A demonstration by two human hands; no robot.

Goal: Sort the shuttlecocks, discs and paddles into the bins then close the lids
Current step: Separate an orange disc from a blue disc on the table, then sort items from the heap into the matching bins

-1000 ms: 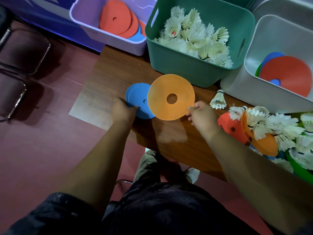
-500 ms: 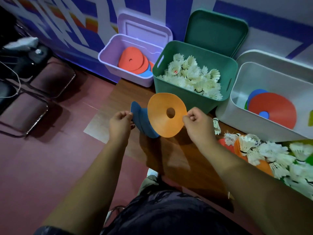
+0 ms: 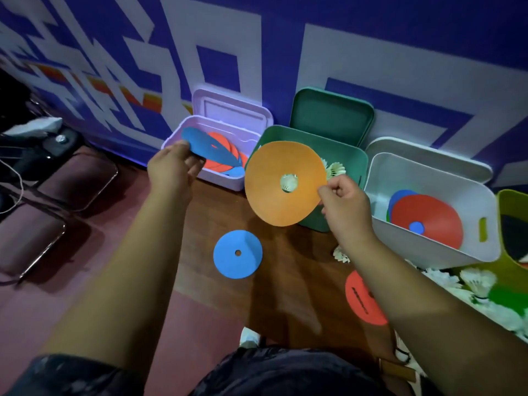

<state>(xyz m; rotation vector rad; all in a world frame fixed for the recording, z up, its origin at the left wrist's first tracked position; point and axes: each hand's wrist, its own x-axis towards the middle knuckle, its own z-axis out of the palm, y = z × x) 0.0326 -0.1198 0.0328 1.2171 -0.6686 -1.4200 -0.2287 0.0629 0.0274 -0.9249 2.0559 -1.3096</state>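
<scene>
My left hand [image 3: 174, 167] holds a small blue disc [image 3: 205, 147] by its edge over the lilac bin [image 3: 220, 181], which has red and blue discs inside. My right hand [image 3: 345, 201] pinches the rim of a large orange disc [image 3: 283, 181] in the air in front of the green bin [image 3: 351, 161] of shuttlecocks. A second small blue disc [image 3: 237, 254] lies flat on the wooden table. A red disc [image 3: 361, 301] lies on the table by my right forearm. The white bin [image 3: 428, 247] holds large red and blue discs [image 3: 427, 221].
All three bins stand with lids open against the blue patterned wall. Loose shuttlecocks [image 3: 474, 284] are heaped at the table's right, beside a yellow-green container [image 3: 511, 201]. Dark chairs [image 3: 57, 181] stand on the floor to the left. My knees are under the table's front edge.
My left hand has lifted one blue disc up and away to the lilac bin, leaving another blue disc on the table. My right hand has raised the orange disc.
</scene>
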